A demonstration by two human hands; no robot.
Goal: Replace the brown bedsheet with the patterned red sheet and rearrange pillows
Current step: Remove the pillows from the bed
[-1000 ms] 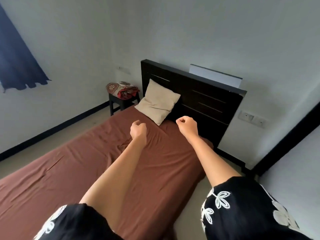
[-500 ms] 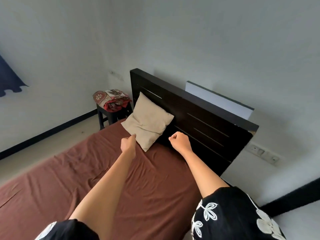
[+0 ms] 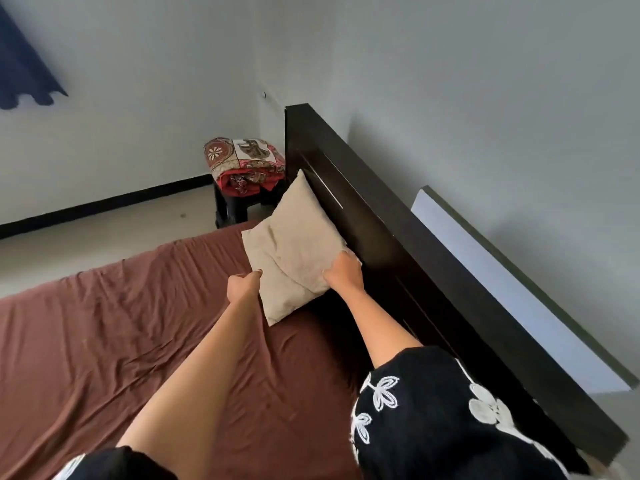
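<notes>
Both hands have reached forward since the earlier frames, when they hovered curled over the bed short of the pillow; now each is at the beige square fabric pillow (image 3: 294, 247). The right hand (image 3: 343, 273) grips the pillow's corner nearest the headboard, fingers wrapped round its edge and hidden behind the fabric. The left hand (image 3: 243, 285) touches the pillow's near left edge with its fingers loosely curled and the forefinger stretched toward the fabric; whether it has actually taken hold cannot be told.

That pillow leans tilted against the dark wooden slatted headboard (image 3: 398, 258) at the head edge of the bed, its lower corner resting on the brown rumpled bedsheet (image 3: 121, 341), which covers the whole mattress as far as the view shows. Beyond the bed's far head corner, the folded patterned red sheet (image 3: 244, 164), printed with floral medallions, sits piled on a small black stool (image 3: 230, 207) on the floor, just beside the headboard's end.

Black sleeves with white embroidered leaves (image 3: 415, 420) cover the upper arms. A pale flat panel (image 3: 502, 289) stands between headboard and wall. A dark blue curtain (image 3: 24, 71) hangs at the upper left.
</notes>
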